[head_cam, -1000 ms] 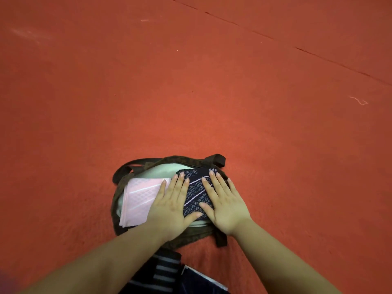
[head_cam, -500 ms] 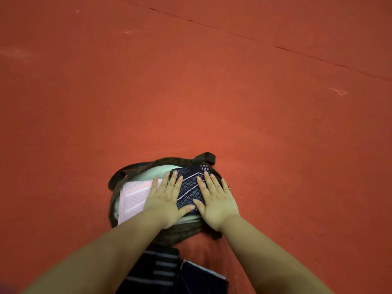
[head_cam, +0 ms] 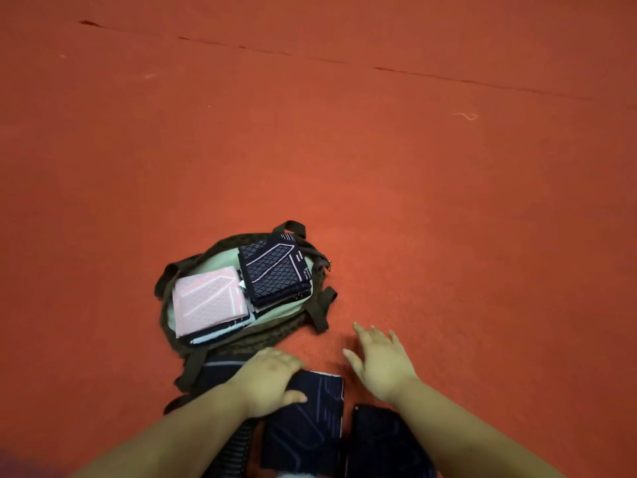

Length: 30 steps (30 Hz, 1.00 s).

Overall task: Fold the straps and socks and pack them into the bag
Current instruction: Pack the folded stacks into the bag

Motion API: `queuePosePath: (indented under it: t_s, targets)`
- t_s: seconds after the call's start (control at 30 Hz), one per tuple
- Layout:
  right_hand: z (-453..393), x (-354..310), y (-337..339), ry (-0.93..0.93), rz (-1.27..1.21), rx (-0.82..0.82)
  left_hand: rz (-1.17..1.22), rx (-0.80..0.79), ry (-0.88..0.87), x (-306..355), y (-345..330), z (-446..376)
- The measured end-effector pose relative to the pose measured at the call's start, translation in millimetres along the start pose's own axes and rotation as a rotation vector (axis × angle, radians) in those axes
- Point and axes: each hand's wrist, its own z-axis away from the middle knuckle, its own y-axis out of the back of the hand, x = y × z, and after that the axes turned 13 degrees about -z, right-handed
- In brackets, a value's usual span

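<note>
We see the open olive bag (head_cam: 241,339) on the red floor (head_cam: 413,201), holding a pink folded piece (head_cam: 208,303) beside a navy folded piece (head_cam: 275,270). Nearer us, the left hand (head_cam: 272,382) rests on a navy sock (head_cam: 310,422), its fingers' curl unclear; the right hand (head_cam: 381,362) hovers, fingers spread.

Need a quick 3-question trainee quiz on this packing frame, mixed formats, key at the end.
1. True or false: the pink folded piece lies inside the bag.
2. Which hand rests on the dark folded piece lying on the floor near the person?
A. left hand
B. right hand
C. both
3. Fill in: inside the bag, the dark patterned stack sits to the ____ of the pink folded piece in the picture.

Key: 1 true; 2 A; 3 right.
</note>
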Motion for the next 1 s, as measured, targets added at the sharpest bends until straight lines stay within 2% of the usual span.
queuePosePath:
  t_s: [0.1, 0.23, 0.37, 0.5, 0.63, 0.8, 1.0]
  targets:
    - [14.8, 10.0, -10.7, -0.056, -0.065, -0.059, -0.019, -0.092, 0.04, 10.0, -4.3, -3.6]
    - [21.6, 4.6, -25.7, -0.08, -0.098, -0.129, -0.048, -0.13, 0.095, 15.9, -10.0, -11.4]
    - [19.0, -7.3, -40.6, -0.154, -0.211, -0.151, -0.042, -0.115, 0.132, 18.4, -15.8, -15.7]
    - [9.0, -13.1, -49.1, -0.305, -0.374, -0.103, -0.017, -0.068, 0.142, 17.3, -20.5, -18.0]
    - [2.2, -12.3, -49.1, -0.367, -0.492, -0.073, 0.018, -0.021, 0.133, 15.1, -24.7, -17.6]
    - [2.3, -16.1, -56.0, -0.351, -0.685, -0.072, 0.061, 0.004, 0.123, 13.1, -25.4, -13.7]
    - [13.4, -21.9, -49.2, -0.169, -0.787, -0.163, 0.183, -0.001, 0.131, 5.3, -14.4, -1.0]
